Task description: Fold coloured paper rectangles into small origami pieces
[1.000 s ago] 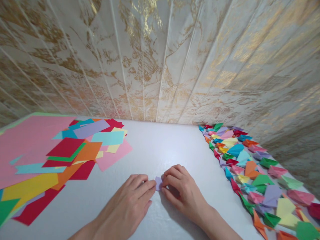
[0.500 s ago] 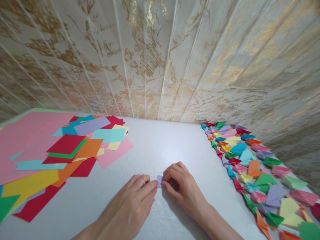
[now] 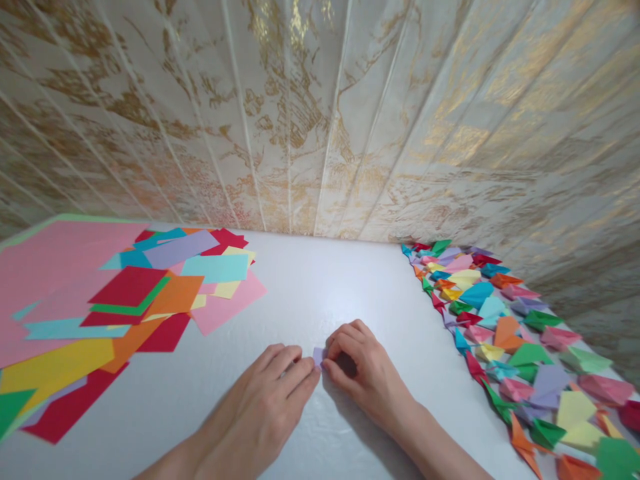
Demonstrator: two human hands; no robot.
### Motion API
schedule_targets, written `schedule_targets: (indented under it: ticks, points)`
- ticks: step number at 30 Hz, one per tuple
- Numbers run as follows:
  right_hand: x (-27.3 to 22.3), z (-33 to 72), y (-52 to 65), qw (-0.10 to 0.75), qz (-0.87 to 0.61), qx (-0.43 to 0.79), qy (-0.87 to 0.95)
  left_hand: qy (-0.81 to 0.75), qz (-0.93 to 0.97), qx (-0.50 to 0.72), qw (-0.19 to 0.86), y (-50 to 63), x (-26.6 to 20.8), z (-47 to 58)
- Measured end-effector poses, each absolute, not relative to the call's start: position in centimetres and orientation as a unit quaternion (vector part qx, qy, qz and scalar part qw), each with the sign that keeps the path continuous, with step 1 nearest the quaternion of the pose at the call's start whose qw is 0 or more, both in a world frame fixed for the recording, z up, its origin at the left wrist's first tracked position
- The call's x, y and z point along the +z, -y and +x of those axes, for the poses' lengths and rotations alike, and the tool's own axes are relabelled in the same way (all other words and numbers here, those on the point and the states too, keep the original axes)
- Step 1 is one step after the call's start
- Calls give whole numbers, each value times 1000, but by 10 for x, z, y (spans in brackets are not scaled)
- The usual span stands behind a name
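A small piece of lilac paper (image 3: 319,355) lies between my two hands over the white table, mostly covered by fingers. My left hand (image 3: 273,399) comes from the lower left, its fingertips closed on the paper's left side. From the right, my right hand (image 3: 364,369) pinches the paper's right edge between thumb and index finger, the other fingers curled. How the paper is folded underneath cannot be made out.
Loose coloured paper sheets (image 3: 173,293) overlap on the left, above a large pink sheet (image 3: 60,260). Rows of small folded paper shapes (image 3: 505,333) run down the right side. Behind the white table (image 3: 320,287) hangs a gold-patterned pleated curtain (image 3: 310,133).
My left fingertips have slid slightly right over the lilac paper, closer to my right hand, so less of it shows. The whole view has shifted a little.
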State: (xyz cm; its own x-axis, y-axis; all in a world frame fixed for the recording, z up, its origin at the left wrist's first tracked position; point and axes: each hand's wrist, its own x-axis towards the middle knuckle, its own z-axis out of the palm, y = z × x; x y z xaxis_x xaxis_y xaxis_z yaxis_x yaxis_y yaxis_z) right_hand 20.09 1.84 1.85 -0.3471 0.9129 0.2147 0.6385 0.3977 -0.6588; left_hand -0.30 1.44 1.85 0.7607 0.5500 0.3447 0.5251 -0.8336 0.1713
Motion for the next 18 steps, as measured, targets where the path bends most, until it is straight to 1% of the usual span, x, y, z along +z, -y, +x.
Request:
schedule_targets:
  ticks: [11, 18]
  points:
    - [16, 200, -19, 290, -487, 242, 788, -277, 942, 186, 32, -13, 18, -6]
    - [19, 205, -13, 320, -519, 299, 734, -289, 939, 186, 29, -14, 16, -3]
